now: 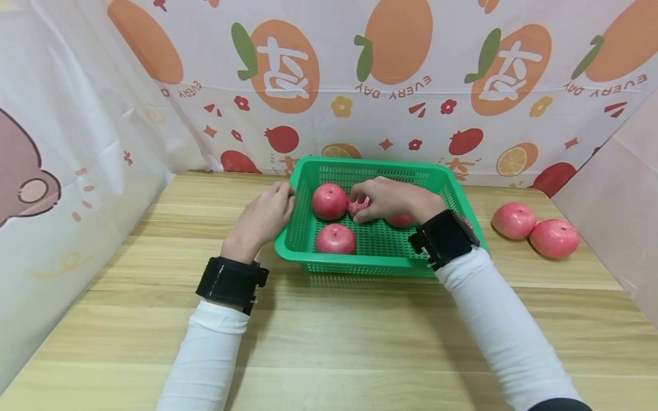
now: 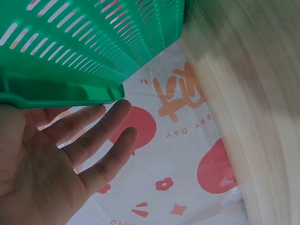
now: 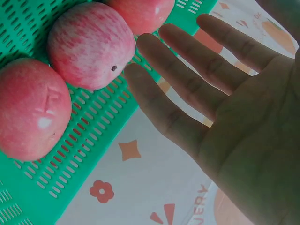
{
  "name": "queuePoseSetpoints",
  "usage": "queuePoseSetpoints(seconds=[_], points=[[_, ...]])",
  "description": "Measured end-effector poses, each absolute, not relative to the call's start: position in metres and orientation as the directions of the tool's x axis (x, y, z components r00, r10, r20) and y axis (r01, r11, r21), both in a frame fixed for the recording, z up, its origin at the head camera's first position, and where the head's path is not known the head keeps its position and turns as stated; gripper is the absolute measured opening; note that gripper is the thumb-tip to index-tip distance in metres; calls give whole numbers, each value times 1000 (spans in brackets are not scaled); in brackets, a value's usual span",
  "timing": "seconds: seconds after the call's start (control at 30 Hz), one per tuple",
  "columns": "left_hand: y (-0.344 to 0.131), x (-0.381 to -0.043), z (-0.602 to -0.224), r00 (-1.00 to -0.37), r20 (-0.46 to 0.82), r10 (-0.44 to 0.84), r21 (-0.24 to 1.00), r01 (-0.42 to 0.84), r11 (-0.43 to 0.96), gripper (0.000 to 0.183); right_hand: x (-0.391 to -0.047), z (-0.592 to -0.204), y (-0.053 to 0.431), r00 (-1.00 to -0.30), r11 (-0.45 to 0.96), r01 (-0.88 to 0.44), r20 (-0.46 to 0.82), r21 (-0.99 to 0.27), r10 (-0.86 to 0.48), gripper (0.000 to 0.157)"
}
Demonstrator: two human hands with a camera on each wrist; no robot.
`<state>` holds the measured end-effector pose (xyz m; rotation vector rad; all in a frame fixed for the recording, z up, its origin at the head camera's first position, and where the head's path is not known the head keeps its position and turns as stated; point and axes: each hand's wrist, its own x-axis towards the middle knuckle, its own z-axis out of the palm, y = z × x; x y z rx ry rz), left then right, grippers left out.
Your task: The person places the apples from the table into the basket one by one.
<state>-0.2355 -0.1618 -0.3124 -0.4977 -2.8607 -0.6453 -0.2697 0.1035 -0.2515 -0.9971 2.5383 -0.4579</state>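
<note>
A green plastic basket with slotted walls stands on the table, with several red apples in it. My left hand is at the basket's left rim; in the left wrist view its fingers are spread loosely below the rim. Inside the basket, my right hand hovers over a streaked apple, fingertips right at its side with the fingers nearly straight. One apple lies to the left of that hand and another apple lies in front. A further apple is partly covered by the right wrist.
Two more apples, a back one and a front one, lie side by side on the wooden table right of the basket. A fruit-print curtain hangs right behind the basket, and pale curtains border the left and right sides.
</note>
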Motion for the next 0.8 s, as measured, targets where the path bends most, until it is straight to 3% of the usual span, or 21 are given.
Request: queuePoseSetpoints(seconds=[0.27,0.8], points=[[-162,-236,-313,-926,243,288,388,365,847,28,-271,-250,113,-720,753,-546,-255,-367,-646,47],[-162,-236,-314,-926,249,282,393,363,845,28,-279,-244,148,-768,741,-485,-180,-464,-615,41]])
